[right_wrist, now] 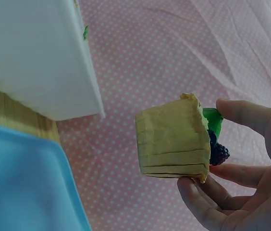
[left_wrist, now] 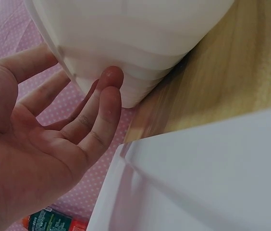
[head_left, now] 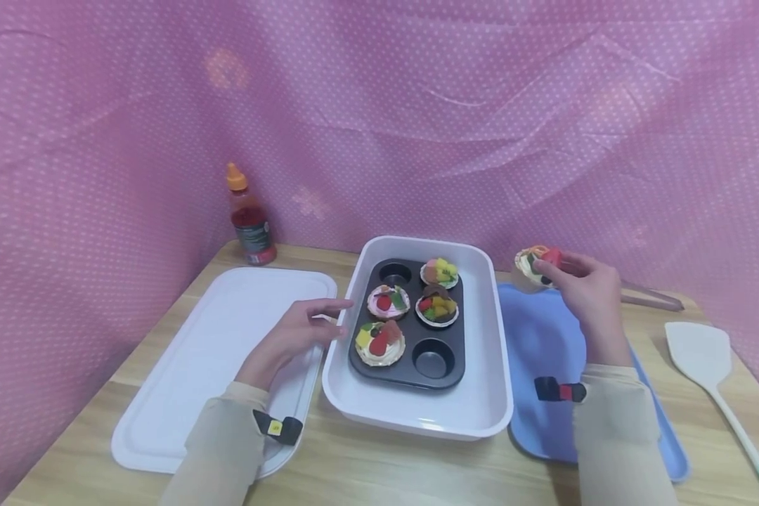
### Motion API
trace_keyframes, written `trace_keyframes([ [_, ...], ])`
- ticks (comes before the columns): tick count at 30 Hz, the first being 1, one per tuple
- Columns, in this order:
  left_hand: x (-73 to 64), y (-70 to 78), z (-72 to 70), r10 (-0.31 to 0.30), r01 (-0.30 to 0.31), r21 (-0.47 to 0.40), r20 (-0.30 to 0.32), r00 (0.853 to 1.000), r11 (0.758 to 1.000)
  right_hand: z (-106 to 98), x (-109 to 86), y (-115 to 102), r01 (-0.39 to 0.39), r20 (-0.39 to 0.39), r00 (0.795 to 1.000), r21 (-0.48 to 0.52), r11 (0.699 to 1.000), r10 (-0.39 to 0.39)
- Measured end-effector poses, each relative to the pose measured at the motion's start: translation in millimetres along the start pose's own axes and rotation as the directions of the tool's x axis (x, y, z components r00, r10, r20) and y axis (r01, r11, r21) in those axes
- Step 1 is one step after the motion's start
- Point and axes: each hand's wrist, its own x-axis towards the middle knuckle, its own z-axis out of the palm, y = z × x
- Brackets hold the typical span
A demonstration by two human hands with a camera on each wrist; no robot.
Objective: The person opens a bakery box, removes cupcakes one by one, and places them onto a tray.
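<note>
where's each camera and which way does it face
Head: head-worn, facing forward and down at the muffin tin; left hand, right hand, sleeves show.
Left wrist: worn there, facing the white tub; left hand shows.
Right wrist: worn there, facing the held cupcake; right hand shows.
Shared: the cupcake, in head and right wrist.

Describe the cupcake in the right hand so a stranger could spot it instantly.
Find the blue tray, right of the white tub. Above its far end, the right hand holds a cupcake with cream, red and green toppings. Unlike the four others, which sit in the dark muffin pan, it is up in the air.
</note>
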Motion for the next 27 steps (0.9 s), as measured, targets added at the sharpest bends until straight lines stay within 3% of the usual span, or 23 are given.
trace_keyframes([
  [14,-1.0,1.8,3.9,-0.020,0.020,0.010,-0.009,1.000,1.000,12,15.8,27,-0.030,0.086,0.996,-0.059,0.998,0.035],
  [27,-0.6,-0.2,0.3,-0.036,0.036,0.022,-0.019,0.999,0.999,27,22.9,38,-0.019,0.102,0.994,-0.084,0.996,0.027],
])
